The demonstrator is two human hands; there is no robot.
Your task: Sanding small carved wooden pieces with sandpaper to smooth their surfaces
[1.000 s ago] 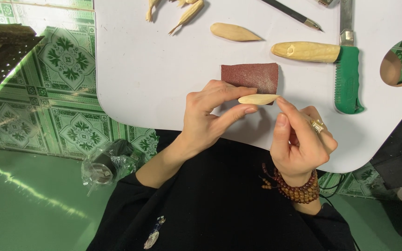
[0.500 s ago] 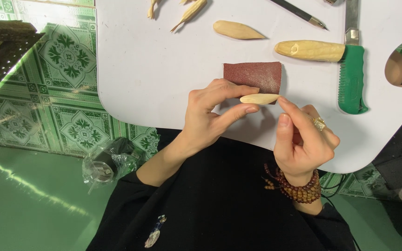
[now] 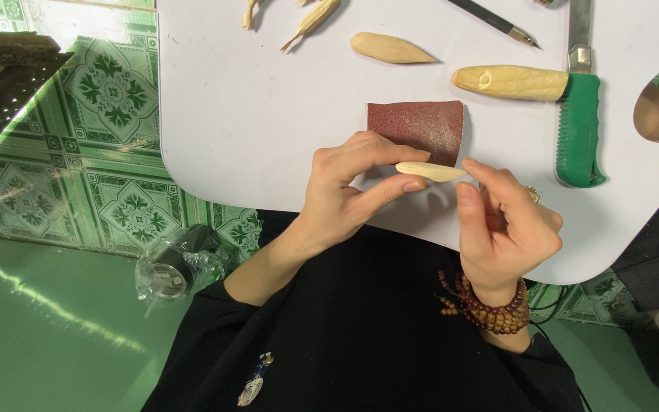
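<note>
Overhead, left hand (image 3: 348,187) pinching a pale wood sliver (image 3: 429,172), right hand (image 3: 505,225) loosely curled, fingertip touching its tip, above sandpaper (image 3: 415,126).

I see my left hand (image 3: 348,191) pinching a small pale wooden piece (image 3: 429,171) over the white bench (image 3: 268,114), my right hand (image 3: 505,229) touching its tip, sandpaper (image 3: 417,126) just beyond.

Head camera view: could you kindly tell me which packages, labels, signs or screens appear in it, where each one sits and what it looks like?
Clear plastic wrapping: on the green floor left of the person's left arm, crumpled and shiny, bunched around a dark roundish thing.
Small badge or tag: on the black garment low in the view, pale with blue, too small to make out.
No signs or screens in view.
</note>
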